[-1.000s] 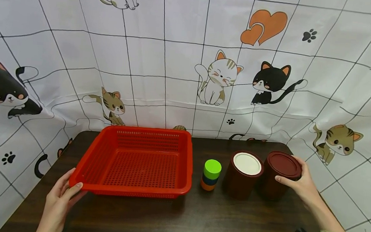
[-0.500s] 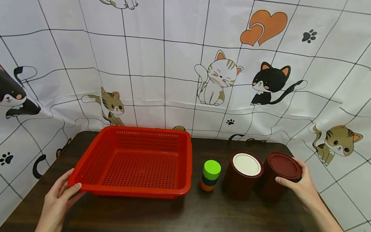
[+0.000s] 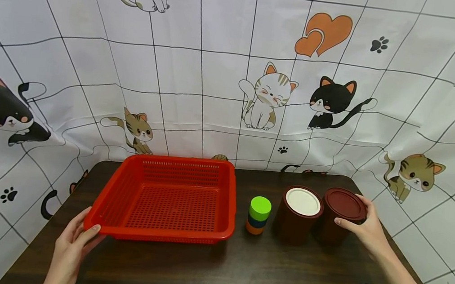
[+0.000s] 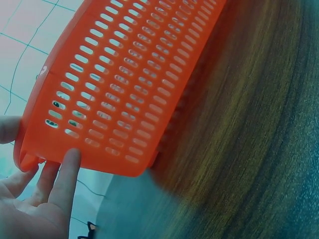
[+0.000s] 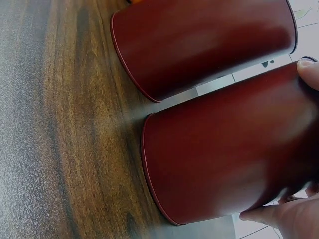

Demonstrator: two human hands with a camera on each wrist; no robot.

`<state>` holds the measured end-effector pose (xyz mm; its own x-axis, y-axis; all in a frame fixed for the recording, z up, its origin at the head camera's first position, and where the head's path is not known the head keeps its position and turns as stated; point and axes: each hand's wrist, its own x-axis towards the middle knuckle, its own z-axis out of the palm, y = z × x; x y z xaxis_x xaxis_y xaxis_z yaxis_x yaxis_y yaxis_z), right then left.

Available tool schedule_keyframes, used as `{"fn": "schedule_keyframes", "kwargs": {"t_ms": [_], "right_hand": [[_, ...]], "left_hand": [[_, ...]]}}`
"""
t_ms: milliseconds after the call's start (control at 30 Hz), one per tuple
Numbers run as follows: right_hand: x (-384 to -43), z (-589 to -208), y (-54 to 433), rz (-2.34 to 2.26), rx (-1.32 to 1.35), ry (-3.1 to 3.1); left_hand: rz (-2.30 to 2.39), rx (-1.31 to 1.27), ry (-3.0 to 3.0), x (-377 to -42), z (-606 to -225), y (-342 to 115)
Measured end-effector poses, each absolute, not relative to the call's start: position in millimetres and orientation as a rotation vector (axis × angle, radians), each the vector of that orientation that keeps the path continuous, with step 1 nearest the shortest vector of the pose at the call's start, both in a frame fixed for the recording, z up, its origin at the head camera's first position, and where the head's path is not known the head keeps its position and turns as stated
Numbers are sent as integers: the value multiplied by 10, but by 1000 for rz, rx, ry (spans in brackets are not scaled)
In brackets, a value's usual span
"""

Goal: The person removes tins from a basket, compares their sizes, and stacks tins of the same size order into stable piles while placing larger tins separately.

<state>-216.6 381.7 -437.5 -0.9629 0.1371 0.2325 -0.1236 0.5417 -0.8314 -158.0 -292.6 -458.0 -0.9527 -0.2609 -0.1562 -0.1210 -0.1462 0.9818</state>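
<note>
At the left, my left hand (image 3: 70,248) pinches the front left corner of a red plastic basket (image 3: 166,234), thumb over the rim and fingers beneath. The left wrist view shows those fingers against the basket's slotted side (image 4: 107,107). On the right, my right hand (image 3: 370,226) grips a dark red canister (image 3: 344,204) near its top, thumb in front and fingers round the far side. In the right wrist view this canister (image 5: 224,149) stands on the table, beside a second one with a gap between their bases. That second canister (image 3: 302,202) has a white top.
A small stack of green, blue and orange pieces (image 3: 258,214) stands between the basket and the canisters. Behind the dark wooden table (image 3: 240,278) hangs a white cat-print sheet (image 3: 217,78), which also lines both sides.
The right hand and the dark red canister have shifted slightly left, towards the white-topped canister. My left hand and the basket stay in place.
</note>
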Motion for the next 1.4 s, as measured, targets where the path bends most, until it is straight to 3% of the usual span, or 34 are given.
{"fn": "schedule_keyframes", "kwargs": {"t_ms": [1400], "right_hand": [[-2142,-4272,3878,1253,78,-2635]], "left_hand": [[-2256,387,-1971,-1555,-4576,-2928]]}}
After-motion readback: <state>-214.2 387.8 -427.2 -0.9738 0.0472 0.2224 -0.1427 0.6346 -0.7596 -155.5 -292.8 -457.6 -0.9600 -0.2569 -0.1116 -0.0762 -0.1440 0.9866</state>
